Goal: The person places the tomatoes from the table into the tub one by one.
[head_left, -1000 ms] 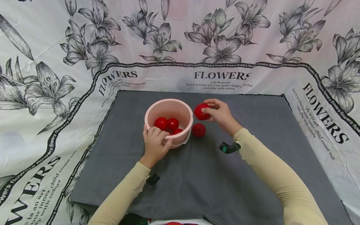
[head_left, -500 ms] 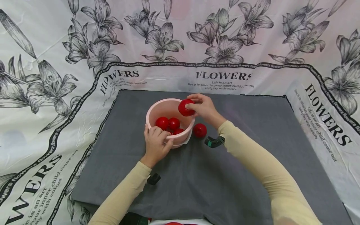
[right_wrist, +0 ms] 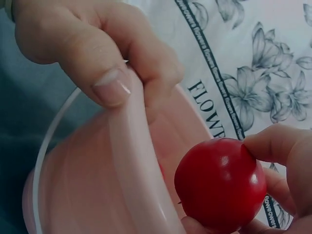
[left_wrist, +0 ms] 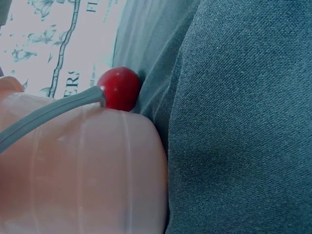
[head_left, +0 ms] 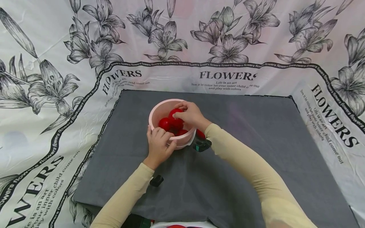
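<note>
A pink bucket (head_left: 185, 140) stands on the dark grey cloth. My left hand (head_left: 158, 144) grips its near rim; the right wrist view shows the thumb outside and fingers inside. Between the thumb and fingers of my right hand (head_left: 191, 114) is a shiny red tomato (right_wrist: 222, 185), held inside the bucket's mouth above other red tomatoes (head_left: 164, 124). Those are partly hidden by it and by both hands. One more tomato (left_wrist: 119, 88) rests on the cloth outside, against the bucket's right side; the right wrist mostly covers it in the head view.
The bucket's pale handle (left_wrist: 58, 111) hangs down along its outside. Grey cloth (head_left: 251, 133) spreads to both sides, bordered by a white flower-printed sheet (head_left: 228, 77) at the back. Something white and red (head_left: 176, 225) shows below the front edge.
My right hand has carried the tomato leftward from beside the bucket, over the rim, and down inside. The left hand keeps its grip on the rim.
</note>
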{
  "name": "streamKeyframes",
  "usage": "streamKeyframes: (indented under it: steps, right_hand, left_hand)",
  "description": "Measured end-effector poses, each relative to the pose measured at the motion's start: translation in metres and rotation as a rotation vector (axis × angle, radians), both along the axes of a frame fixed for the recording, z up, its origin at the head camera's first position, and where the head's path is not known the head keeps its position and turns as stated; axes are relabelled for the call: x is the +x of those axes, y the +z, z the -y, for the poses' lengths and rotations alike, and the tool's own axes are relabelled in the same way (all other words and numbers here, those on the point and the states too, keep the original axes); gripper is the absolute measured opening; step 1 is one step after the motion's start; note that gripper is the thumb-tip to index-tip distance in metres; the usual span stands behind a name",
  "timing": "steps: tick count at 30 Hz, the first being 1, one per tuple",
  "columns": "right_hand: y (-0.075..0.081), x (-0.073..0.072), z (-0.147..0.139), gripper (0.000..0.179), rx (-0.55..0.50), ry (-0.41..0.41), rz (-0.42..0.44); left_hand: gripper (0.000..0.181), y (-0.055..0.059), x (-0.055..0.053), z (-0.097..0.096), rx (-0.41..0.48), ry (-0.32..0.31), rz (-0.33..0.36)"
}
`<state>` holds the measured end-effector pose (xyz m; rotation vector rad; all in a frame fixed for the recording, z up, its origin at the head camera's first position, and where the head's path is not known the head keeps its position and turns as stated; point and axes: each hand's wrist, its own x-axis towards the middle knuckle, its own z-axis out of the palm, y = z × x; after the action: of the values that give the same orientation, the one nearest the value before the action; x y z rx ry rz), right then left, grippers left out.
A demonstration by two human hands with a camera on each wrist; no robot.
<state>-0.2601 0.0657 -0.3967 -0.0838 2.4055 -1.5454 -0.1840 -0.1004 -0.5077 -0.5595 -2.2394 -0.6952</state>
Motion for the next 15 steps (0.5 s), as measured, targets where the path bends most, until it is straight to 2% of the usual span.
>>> streamKeyframes:
  steps: [15]
  right_hand:
    - [-0.0071, -0.0046, 0.006, 0.041, 0.044, -0.008, -0.009]
  left_hand:
    - [0.025, 0.0034, 0.0016, -0.0005, -0.003, -0.003, 0.014]
